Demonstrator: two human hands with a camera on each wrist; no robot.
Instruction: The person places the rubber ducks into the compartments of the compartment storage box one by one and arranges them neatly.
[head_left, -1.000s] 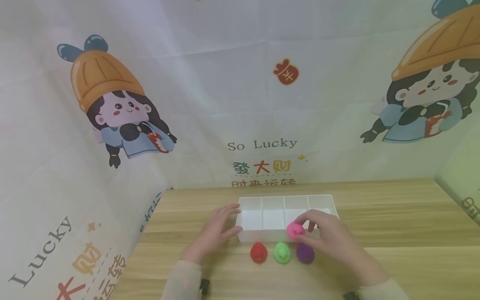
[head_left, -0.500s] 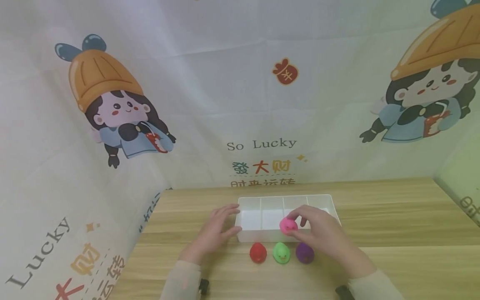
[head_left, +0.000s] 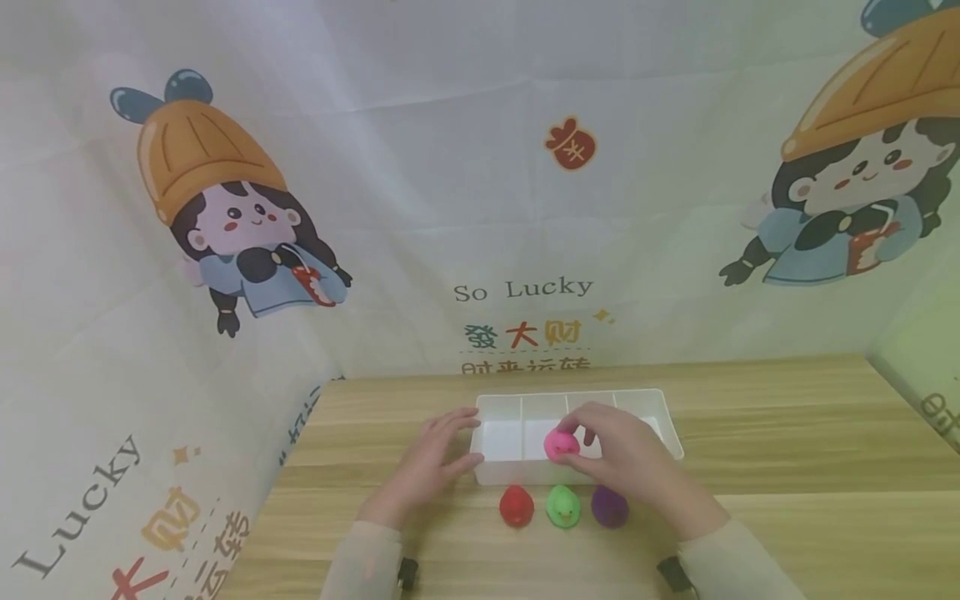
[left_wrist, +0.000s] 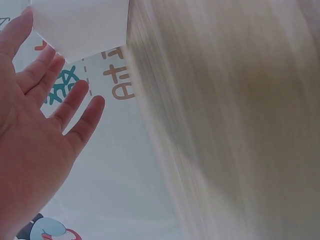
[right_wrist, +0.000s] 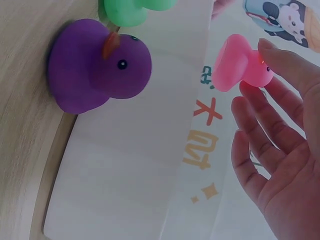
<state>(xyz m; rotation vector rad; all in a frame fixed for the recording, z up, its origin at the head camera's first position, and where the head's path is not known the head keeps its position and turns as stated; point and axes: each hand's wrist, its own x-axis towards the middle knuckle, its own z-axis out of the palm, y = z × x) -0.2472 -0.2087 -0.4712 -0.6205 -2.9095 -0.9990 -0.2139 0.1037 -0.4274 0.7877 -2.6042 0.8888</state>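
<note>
In the head view, a white tray with several compartments stands on the table. My left hand touches the tray's left end with thumb and fingertips; the left wrist view shows these fingers fairly straight along the white wall. Above the tray, my right hand pinches a pink rubber duck between thumb and fingers. The right wrist view shows the pink duck gripped by its head. In front of the tray sit a red duck, a green duck and a purple duck in a row.
The wooden table extends to both sides of the tray. Behind it hangs a printed cloth with cartoon figures and lettering, which also covers the left side.
My right hand has moved left and slightly away from me with the pink duck, from the tray's front wall to above its inner compartments. The left hand has stayed in place.
</note>
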